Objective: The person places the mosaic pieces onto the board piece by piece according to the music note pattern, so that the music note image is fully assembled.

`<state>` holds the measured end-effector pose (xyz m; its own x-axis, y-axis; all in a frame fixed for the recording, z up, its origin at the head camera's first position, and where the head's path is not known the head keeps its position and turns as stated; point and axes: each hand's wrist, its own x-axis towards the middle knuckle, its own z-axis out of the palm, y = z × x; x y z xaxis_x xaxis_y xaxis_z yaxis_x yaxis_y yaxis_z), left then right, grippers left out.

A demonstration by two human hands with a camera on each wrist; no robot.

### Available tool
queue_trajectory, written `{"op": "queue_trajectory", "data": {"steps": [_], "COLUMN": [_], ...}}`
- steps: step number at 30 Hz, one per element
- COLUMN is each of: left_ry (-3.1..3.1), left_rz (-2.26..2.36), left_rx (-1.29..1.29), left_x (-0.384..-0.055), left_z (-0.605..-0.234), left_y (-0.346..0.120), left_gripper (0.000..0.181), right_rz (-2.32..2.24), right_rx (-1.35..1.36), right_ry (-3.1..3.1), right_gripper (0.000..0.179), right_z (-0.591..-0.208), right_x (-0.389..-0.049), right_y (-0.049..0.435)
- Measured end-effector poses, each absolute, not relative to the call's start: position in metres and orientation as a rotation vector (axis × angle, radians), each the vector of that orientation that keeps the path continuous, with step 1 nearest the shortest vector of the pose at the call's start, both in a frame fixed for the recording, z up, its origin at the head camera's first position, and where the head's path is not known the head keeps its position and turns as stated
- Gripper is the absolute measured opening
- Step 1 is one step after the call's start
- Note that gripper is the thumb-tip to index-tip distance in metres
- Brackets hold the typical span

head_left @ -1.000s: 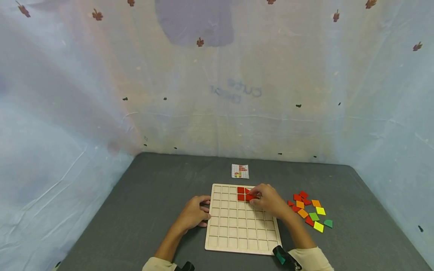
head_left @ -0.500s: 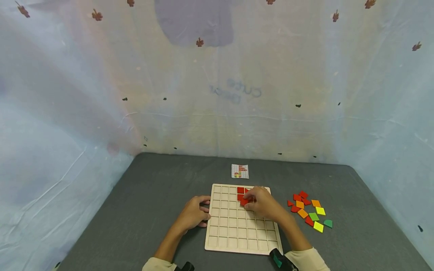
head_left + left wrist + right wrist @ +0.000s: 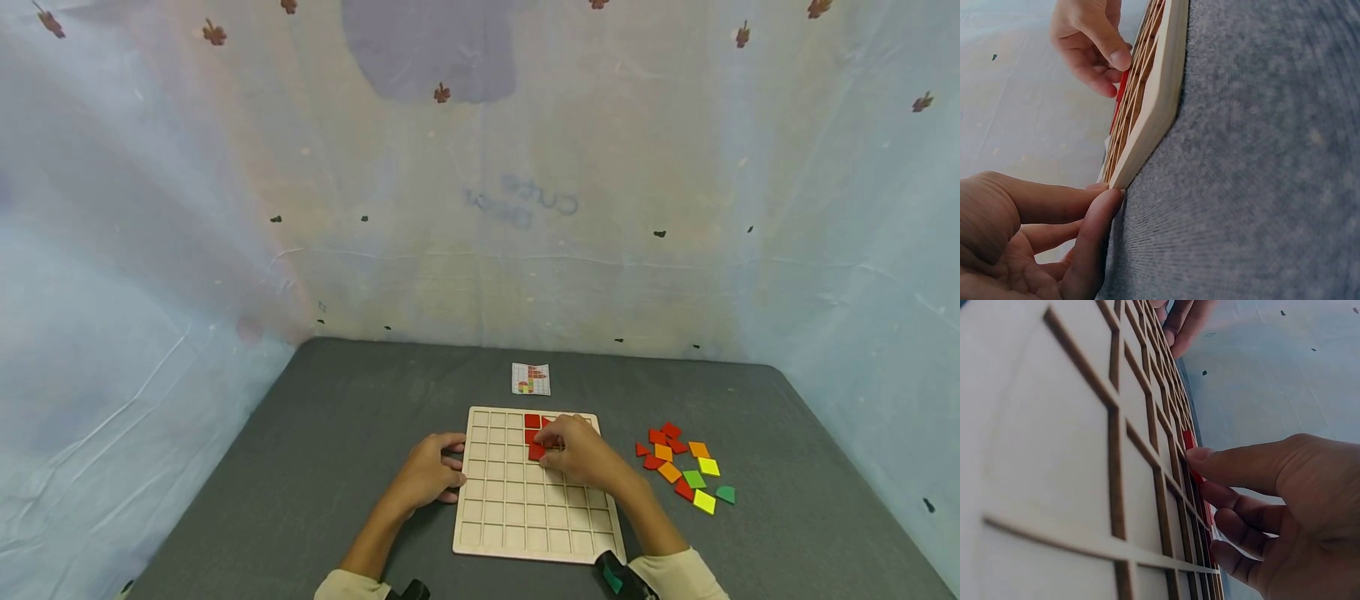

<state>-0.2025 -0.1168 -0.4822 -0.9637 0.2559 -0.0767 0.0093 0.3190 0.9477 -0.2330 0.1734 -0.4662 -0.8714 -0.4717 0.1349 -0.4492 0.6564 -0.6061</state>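
A pale wooden grid board (image 3: 517, 508) lies flat on the dark table. My left hand (image 3: 427, 475) grips its left edge; in the left wrist view, thumb (image 3: 1094, 240) and forefinger meet the wooden rim. Over the upper part of the grid, my right hand (image 3: 581, 452) pinches a red square tile (image 3: 536, 452) between thumb and fingers, low at a third-row cell. Right above that, red tiles (image 3: 532, 421) fill cells in the top two rows, partly hidden by the right hand. In the right wrist view, the thumb presses the red tile (image 3: 1189, 445) at the grid.
Loose red, orange, yellow and green tiles (image 3: 663, 453) lie scattered to the right of the board. A small printed pattern card (image 3: 531, 379) lies beyond its far edge. A pale curtain (image 3: 480, 283) hangs behind the table (image 3: 360, 383).
My right hand has moved slightly left and nearer, bringing the red tile from beside the second row down to the third-row cell. The left hand has stayed at the board's edge.
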Motion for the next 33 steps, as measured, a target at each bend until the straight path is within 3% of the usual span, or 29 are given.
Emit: {"op": "queue_trajectory", "data": {"steps": [20,33], "left_ry": [2.363,2.355], "left_rz": [1.694,1.700], "left_rx": [0.226,0.272], "left_x": [-0.202,-0.203], "left_z": [-0.480,-0.483], "left_y": [-0.116,-0.117], "left_gripper": [0.066,0.066], "right_rz": [-1.102,-1.167], "right_rx": [-0.747,-0.533], "right_ry": [2.762,2.791], "right_gripper": [0.024,0.028], "right_z": [-0.467,-0.461], "right_x": [-0.232,-0.240], "right_y": [0.178,0.205]}}
